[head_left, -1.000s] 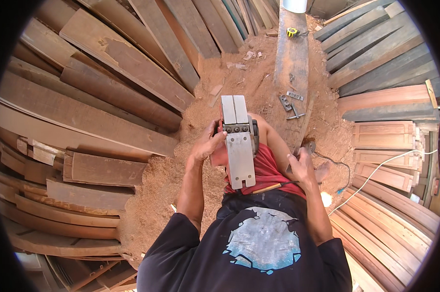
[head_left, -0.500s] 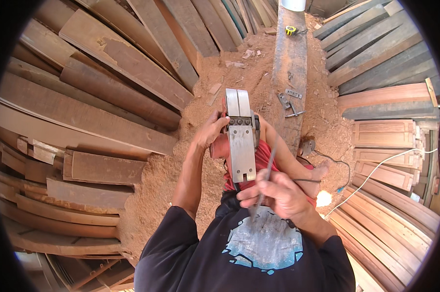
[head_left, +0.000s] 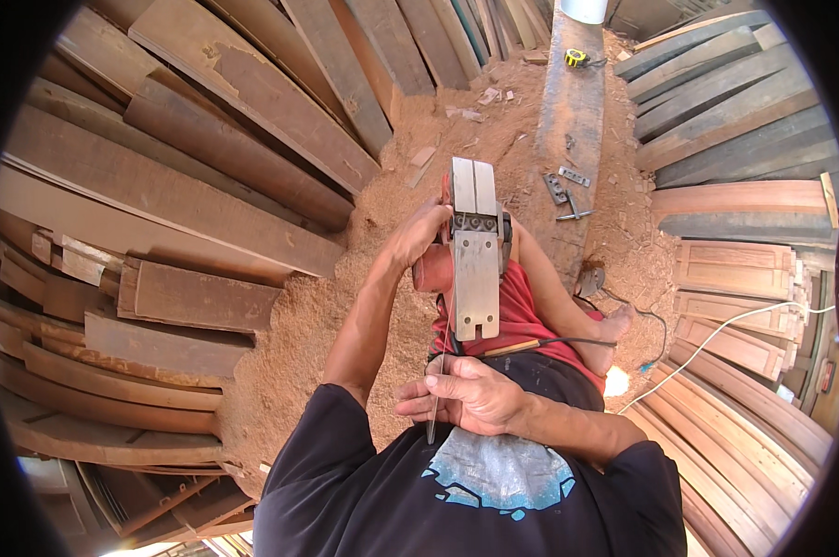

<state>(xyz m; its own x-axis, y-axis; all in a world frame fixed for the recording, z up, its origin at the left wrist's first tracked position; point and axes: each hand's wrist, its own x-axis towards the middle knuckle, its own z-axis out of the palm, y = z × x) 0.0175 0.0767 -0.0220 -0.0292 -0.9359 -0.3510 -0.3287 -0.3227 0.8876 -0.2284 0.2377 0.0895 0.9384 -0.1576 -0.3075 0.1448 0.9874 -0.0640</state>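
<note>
My left hand (head_left: 423, 234) is closed around the side of an electric hand planer (head_left: 476, 283) with a red body. The planer is turned over, so its metal sole faces up, with a dark bolted cutter drum between the two sole plates. Close to my chest, below the planer's near end, my right hand (head_left: 471, 395) pinches a thin metal strip (head_left: 432, 430). The strip is seen nearly edge-on, its upper end lying along the planer's left edge in the picture. I cannot tell whether the two touch.
Sawdust covers the floor around my bare legs. On a long plank (head_left: 575, 111) ahead lie a yellow tape measure (head_left: 576, 58), small metal plates (head_left: 556, 189) and a T-shaped tool (head_left: 575, 215). Boards (head_left: 206, 297) are stacked left and right. A white cable (head_left: 716, 320) runs at right.
My right hand has moved left, and the strip has swung to a steeper angle beside the planer's near end. My left hand still holds the planer; the whole view has shifted slightly.
</note>
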